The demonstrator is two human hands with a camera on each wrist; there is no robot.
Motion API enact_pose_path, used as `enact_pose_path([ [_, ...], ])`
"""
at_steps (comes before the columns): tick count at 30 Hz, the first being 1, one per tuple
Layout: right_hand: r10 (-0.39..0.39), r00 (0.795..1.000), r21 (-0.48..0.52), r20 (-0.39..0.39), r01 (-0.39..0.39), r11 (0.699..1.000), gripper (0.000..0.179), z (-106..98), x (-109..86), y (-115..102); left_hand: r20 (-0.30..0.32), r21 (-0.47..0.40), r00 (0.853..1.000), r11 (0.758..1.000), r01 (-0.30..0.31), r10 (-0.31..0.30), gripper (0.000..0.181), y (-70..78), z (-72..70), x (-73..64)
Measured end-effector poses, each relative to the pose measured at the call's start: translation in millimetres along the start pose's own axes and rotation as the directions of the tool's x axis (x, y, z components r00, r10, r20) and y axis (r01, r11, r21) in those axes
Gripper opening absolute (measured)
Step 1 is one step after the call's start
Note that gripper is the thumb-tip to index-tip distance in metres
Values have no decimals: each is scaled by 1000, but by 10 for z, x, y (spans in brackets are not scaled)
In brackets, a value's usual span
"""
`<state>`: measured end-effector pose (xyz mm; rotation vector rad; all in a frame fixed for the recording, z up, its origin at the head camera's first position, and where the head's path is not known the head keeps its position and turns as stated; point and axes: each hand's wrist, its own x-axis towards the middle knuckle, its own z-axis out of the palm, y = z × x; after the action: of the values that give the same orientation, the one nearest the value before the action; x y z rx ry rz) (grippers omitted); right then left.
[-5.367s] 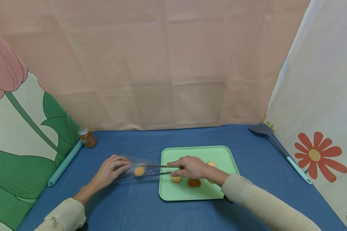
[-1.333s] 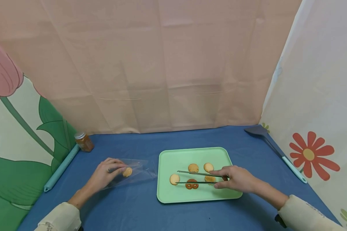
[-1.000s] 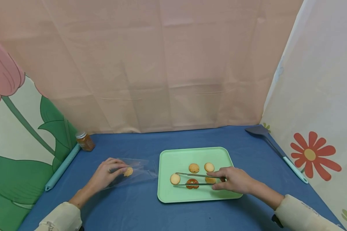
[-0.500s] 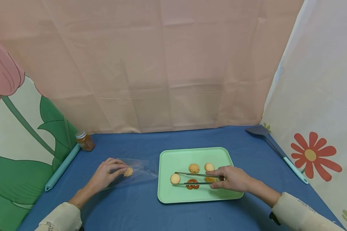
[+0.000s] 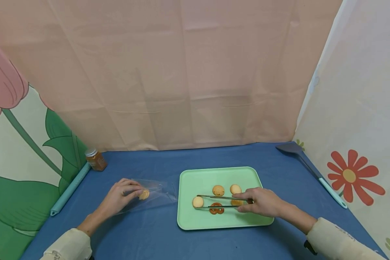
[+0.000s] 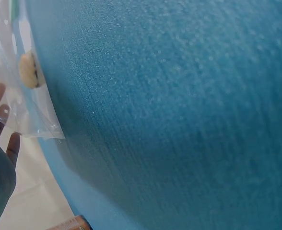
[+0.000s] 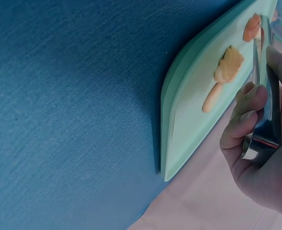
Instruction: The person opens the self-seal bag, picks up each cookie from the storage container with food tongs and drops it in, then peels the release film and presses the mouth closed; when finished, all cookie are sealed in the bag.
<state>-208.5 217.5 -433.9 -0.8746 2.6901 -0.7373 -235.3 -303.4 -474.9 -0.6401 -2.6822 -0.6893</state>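
Observation:
My left hand (image 5: 118, 196) pinches a clear plastic bag (image 5: 165, 188) over the blue cloth. Inside it lies a golden cookie (image 5: 144, 194), close to the fingertips. My right hand (image 5: 263, 202) grips metal tongs (image 5: 225, 207) above the green tray (image 5: 190, 221). Their spread tips stand at either side of a pale round cookie (image 5: 198, 202) near the tray's left edge. Under the tongs' lower arm is a brown pretzel-shaped cookie (image 5: 216, 210), partly covered. A speckled cookie (image 5: 218, 190), a pale round cookie (image 5: 235, 189) and a golden piece (image 5: 236, 202) sit farther right.
A brown jar with a silver lid (image 5: 97, 161) stands at the back left, beside a long light-teal rod (image 5: 70, 189). At the right edge lies a dark spatula (image 5: 326, 186) with a light-teal handle. A beige sheet (image 5: 188, 90) hangs behind the table.
Earlier the tongs reached into the bag beside the golden cookie. They have since drawn back over the tray, then shifted slightly left to the pale cookie. The left hand keeps its hold.

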Motion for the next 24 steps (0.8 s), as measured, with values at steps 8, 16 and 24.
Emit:
enact_pose_path([
  [8, 6, 1000, 11, -10, -6, 1000, 49, 10, -15, 13, -3, -3, 1000, 1000, -18, 18, 11, 4, 6, 5],
  [16, 3, 1000, -25, -30, -4, 1000, 48, 3, -32, 23, 8, -4, 1000, 1000, -11, 11, 11, -1, -11, 12],
  [24, -2, 999, -40, -41, 0, 999, 49, 8, -32, 33, 0, -10, 1000, 999, -31, 31, 12, 11, -29, 4],
])
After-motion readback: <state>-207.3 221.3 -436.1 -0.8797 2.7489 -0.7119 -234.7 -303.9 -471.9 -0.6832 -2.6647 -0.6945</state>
